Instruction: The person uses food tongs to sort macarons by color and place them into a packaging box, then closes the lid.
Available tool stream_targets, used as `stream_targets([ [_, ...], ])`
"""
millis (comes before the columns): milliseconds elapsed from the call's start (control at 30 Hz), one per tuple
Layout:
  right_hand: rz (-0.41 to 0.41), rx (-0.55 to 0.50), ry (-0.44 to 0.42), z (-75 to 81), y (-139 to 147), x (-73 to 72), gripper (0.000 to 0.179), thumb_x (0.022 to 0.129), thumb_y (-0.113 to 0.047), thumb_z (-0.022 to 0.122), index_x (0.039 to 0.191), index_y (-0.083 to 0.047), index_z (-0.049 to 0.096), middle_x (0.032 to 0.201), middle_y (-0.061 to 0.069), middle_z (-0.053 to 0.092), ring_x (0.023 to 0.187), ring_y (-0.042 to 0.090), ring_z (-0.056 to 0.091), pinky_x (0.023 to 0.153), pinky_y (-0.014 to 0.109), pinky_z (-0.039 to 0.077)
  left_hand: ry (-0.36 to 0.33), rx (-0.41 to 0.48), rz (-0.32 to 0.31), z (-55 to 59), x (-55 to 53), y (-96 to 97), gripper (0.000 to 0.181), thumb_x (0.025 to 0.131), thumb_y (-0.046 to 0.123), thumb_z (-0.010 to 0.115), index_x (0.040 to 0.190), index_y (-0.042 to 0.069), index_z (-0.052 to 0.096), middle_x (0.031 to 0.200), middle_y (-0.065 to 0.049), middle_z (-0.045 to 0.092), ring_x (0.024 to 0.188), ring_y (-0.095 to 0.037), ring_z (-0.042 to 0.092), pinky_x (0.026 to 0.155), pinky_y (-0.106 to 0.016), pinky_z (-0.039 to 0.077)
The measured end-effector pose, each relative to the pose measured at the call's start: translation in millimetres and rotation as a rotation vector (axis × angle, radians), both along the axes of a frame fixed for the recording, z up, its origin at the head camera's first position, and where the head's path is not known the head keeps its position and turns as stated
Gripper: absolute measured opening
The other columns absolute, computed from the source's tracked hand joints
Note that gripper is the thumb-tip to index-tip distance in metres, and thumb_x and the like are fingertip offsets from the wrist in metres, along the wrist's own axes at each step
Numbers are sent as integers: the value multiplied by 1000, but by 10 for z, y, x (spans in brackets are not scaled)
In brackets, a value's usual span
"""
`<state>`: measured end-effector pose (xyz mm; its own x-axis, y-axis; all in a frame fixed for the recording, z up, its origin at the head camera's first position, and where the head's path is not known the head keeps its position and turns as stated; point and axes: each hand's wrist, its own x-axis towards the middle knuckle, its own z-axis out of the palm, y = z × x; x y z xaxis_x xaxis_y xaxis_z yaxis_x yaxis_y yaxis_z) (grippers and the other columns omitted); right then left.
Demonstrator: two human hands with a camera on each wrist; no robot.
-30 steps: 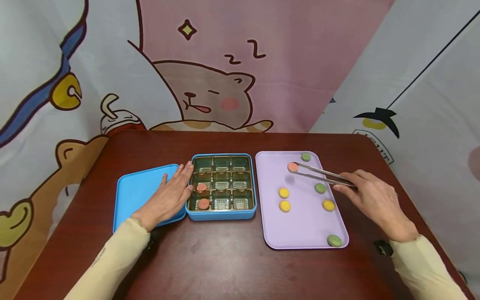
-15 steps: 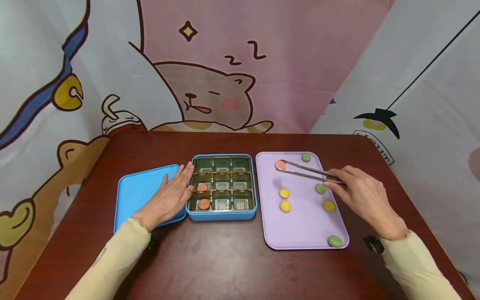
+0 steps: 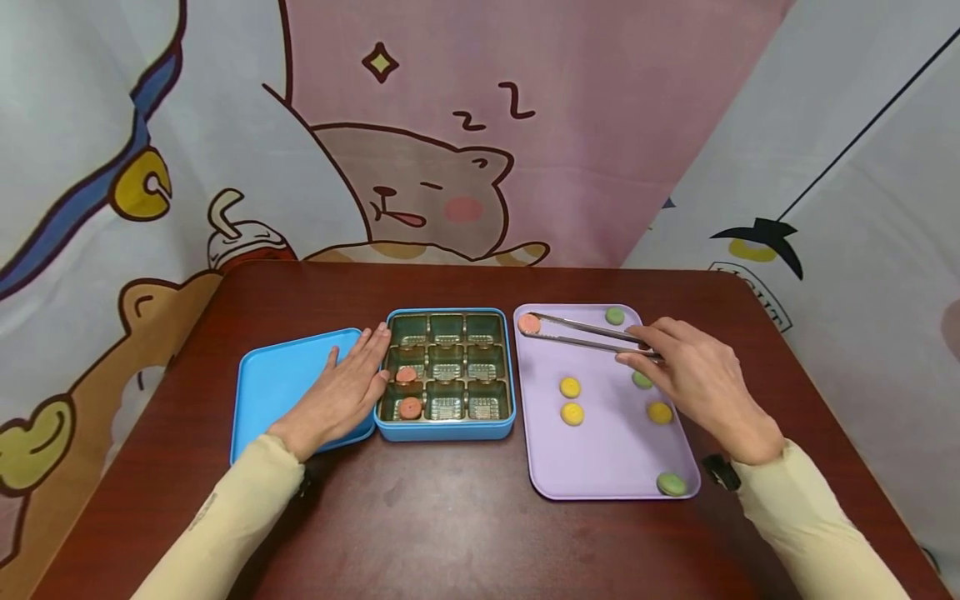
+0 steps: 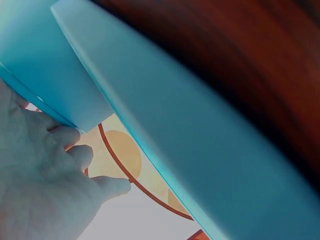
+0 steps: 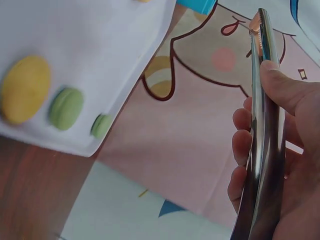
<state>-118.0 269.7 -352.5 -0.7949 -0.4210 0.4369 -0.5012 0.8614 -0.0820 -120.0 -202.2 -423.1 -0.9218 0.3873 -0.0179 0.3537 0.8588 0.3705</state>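
Observation:
My right hand grips metal tongs, also seen as steel tongs in the right wrist view. Their tips pinch a pink macaron above the far left corner of the purple tray. With fingers straight, my left hand rests against the left side of a blue box. Inside the box is a gold insert divided into several compartments. Two pink macarons lie in its left column, one in the near cell and one in the middle cell.
On the purple tray lie yellow macarons and green macarons, several in all. A blue lid lies left of the box, partly under my left forearm. A printed cloth hangs behind the brown table.
My right hand has moved left, carrying the pink macaron in the tongs across the tray towards the box. The left hand stays in place against the box.

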Motion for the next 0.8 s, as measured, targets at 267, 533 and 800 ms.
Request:
stream_targets([
  [267,65,-6,-3,24,-257,-129,41,83,-29,88,116,-6,77,94,6,68,69,17,57,47,31,44,-3,-3,-5,2,-6,18,63,114,32,35,166,5,14,174,-10,7,159,-34,8,121,-68,8],
  [533,125,4,-15,40,-538,-278,39,86,-33,85,113,-6,77,88,2,65,67,15,53,49,30,42,-3,-5,2,6,-5,22,63,114,33,36,166,5,14,174,-11,8,159,-34,7,120,-70,7],
  [800,177,24,-20,16,-834,-436,38,88,-40,83,111,-10,78,85,1,65,68,17,58,52,36,47,-15,-4,5,-4,-5,8,63,114,34,33,167,6,12,174,-8,6,159,-32,7,120,-70,7],
])
